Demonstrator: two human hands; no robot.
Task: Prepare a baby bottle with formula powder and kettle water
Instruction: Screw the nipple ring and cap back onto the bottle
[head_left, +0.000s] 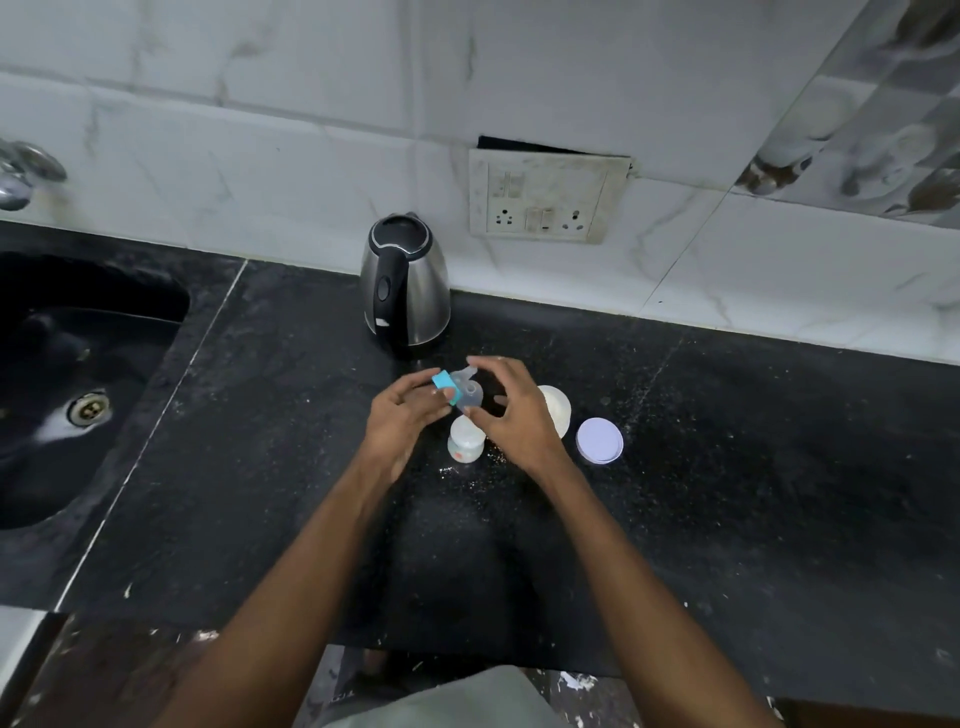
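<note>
A big black counter (675, 467) is filling most of the picture. A white tiled wall (260, 130) is running across the top. A dark sink (78, 364) is sitting at the left side, with a round drain (89, 409) in it and a shiny tap (26, 171) poking in at the upper left. A switch plate (545, 197) is hanging on the wall, upper middle.

A silver kettle (408, 283) with a black handle is standing at the back of the counter, just above the middle of the picture.

Two bare arms are reaching up from the bottom. The left hand (402, 423) is curling its fingers round a blue ring (448, 387), holding it tilted. The right hand (511, 410) is arching over the see-through nipple (467, 389) stuck in that ring, with its fingers bent and its thumb touching the nipple's edge.

The baby bottle (466, 439) is standing open on the counter in the middle, right under and between the two hands, with whitish stuff inside.

A white tub (556, 410) is sitting just right of the right hand, partly hidden behind it. A round pale lid (599, 440) is lying flat beside the tub, further right.

Little white specks (467, 475) are lying on the counter near the bottle.
</note>
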